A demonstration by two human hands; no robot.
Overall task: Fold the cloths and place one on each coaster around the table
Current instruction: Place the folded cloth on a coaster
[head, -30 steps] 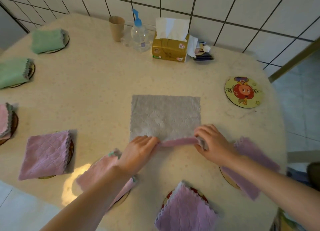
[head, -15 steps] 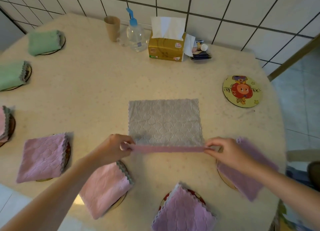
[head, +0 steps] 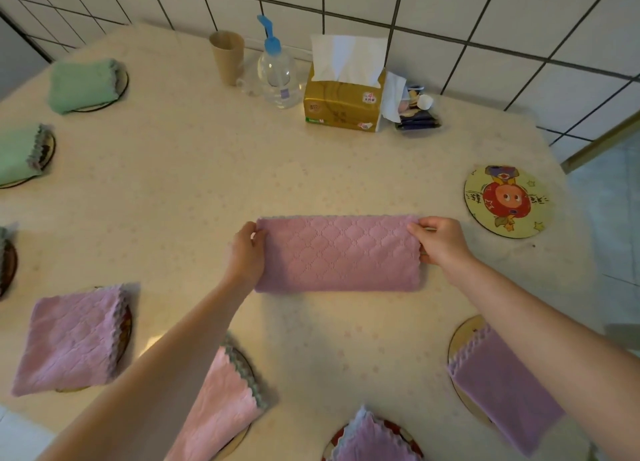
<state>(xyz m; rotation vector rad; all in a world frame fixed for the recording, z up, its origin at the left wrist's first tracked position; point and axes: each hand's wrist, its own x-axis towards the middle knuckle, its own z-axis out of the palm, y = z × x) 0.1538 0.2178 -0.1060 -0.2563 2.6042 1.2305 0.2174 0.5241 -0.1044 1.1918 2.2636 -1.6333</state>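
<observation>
We find the left hand (head: 246,252) and right hand (head: 439,241) pinching the half-folded pink cloth (head: 339,253) at its ends, flat on the table (head: 194,183).

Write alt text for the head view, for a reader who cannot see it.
Left hand and right hand pinch the far corners of a pink quilted cloth folded in half on a cream table. A bare round cartoon coaster lies to its right; folded cloths cover other coasters.
</observation>
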